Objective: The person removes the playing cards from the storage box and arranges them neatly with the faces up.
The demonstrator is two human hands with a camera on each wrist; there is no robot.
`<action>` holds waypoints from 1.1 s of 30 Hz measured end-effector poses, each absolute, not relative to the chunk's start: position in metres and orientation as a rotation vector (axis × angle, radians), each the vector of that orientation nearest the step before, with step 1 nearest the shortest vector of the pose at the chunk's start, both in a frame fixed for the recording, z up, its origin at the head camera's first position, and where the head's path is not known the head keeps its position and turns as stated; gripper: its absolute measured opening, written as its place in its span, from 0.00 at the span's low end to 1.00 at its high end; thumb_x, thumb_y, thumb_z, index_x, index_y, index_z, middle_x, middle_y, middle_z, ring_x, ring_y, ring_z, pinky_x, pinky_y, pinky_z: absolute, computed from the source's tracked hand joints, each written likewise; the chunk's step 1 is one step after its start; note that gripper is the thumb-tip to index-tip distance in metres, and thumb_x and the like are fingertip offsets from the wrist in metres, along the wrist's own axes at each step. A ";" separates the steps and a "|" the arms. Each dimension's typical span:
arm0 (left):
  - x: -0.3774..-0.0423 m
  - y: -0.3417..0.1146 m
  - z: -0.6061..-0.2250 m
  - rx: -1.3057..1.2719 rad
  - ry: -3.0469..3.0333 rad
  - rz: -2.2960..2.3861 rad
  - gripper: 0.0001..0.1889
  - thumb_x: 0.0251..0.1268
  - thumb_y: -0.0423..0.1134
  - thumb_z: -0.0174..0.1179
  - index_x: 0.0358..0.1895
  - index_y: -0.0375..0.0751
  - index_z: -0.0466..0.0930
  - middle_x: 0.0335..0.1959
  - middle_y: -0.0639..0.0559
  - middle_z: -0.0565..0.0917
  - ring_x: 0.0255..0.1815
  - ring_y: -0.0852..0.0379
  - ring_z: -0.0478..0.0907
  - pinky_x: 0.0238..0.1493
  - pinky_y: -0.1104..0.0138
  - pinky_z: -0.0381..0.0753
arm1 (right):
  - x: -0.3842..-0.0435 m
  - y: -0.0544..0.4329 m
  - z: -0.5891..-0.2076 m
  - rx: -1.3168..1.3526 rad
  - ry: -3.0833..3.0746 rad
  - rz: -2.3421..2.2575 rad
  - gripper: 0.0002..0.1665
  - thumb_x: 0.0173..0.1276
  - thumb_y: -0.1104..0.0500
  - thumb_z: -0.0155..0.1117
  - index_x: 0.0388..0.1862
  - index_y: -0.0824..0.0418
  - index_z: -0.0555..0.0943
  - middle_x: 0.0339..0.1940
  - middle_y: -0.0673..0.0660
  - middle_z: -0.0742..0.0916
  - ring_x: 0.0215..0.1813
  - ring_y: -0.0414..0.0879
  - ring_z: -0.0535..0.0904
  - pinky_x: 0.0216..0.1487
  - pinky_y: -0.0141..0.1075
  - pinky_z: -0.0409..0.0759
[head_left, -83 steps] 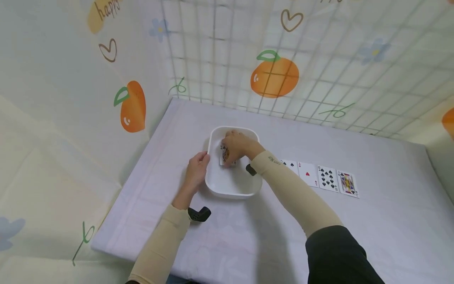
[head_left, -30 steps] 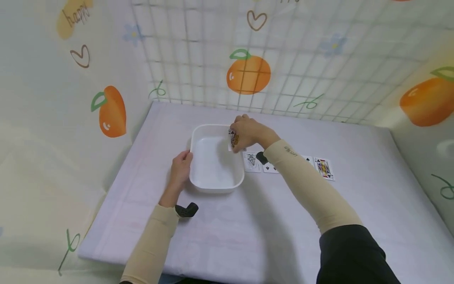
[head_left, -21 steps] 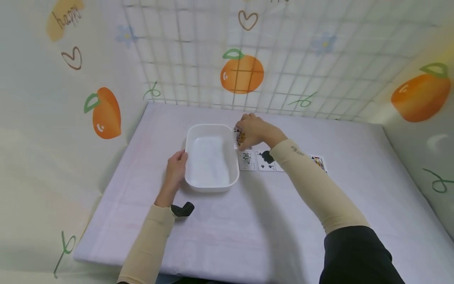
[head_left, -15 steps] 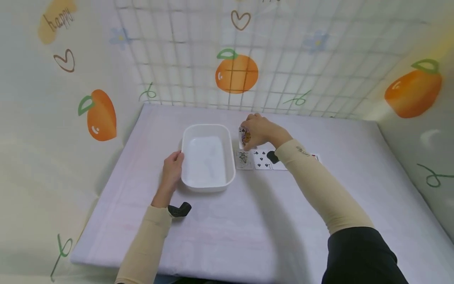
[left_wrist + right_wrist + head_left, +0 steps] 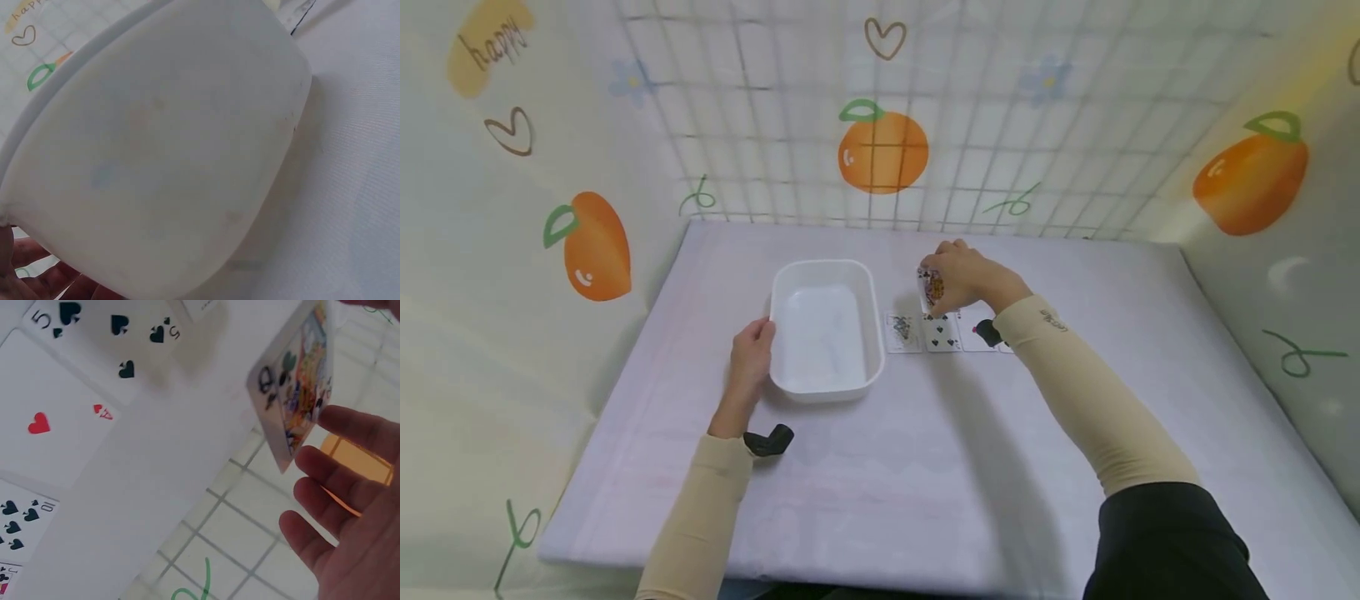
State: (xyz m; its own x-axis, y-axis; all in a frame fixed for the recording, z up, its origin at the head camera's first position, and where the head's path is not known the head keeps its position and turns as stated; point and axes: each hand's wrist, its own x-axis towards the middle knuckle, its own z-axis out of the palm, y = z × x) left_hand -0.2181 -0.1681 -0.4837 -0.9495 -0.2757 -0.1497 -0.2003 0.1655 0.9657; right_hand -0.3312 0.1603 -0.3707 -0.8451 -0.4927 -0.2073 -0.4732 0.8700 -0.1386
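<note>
My left hand (image 5: 750, 354) grips the left rim of a white plastic tub (image 5: 829, 396), which sits on the cloth-covered table. In the left wrist view, the tub's outer wall (image 5: 162, 137) fills most of the picture, with fingers bent at its lower edge. Past the tub's right side, my right hand (image 5: 966, 277) pinches a queen playing card (image 5: 303, 387), tilted and raised behind a row of face-up cards. The row runs from a joker (image 5: 902, 333) through the five of spades (image 5: 942, 333), ace of hearts (image 5: 39, 422) and ten of spades (image 5: 15, 519) to a jack (image 5: 5, 578).
White cloth (image 5: 865, 492) covers the table. A printed curtain (image 5: 805, 125) over a wire grid rises along the back edge, with more curtain on both sides. My right sleeve (image 5: 1097, 400) hides part of the card row in the head view.
The right hand has lifted the queen out of the tub and carried it right, past the tub's edge to behind the card row. The left hand stays on the tub. The head view has shifted right.
</note>
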 end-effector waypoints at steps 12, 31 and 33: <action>-0.214 -0.172 -0.482 0.500 -2.355 -1.915 0.25 0.78 0.47 0.45 0.69 0.36 0.70 0.68 0.40 0.73 0.67 0.43 0.69 0.67 0.51 0.68 | -0.323 0.188 -0.376 -0.675 2.818 -0.142 0.52 0.43 0.50 0.78 0.70 0.61 0.71 0.62 0.63 0.73 0.60 0.58 0.65 0.57 0.58 0.73; -0.213 -0.167 -0.483 0.529 -2.381 -1.933 0.27 0.78 0.51 0.44 0.71 0.39 0.68 0.70 0.42 0.71 0.69 0.44 0.67 0.69 0.51 0.65 | -0.310 0.254 -0.385 -0.514 2.836 -0.176 0.50 0.46 0.51 0.76 0.70 0.61 0.71 0.64 0.66 0.72 0.63 0.63 0.63 0.57 0.63 0.70; -0.213 -0.166 -0.483 0.533 -2.384 -1.934 0.27 0.78 0.51 0.44 0.71 0.39 0.68 0.69 0.42 0.71 0.69 0.44 0.68 0.69 0.51 0.65 | -0.307 0.258 -0.384 -0.497 2.831 -0.173 0.50 0.46 0.51 0.76 0.70 0.61 0.71 0.64 0.67 0.72 0.63 0.64 0.63 0.56 0.64 0.70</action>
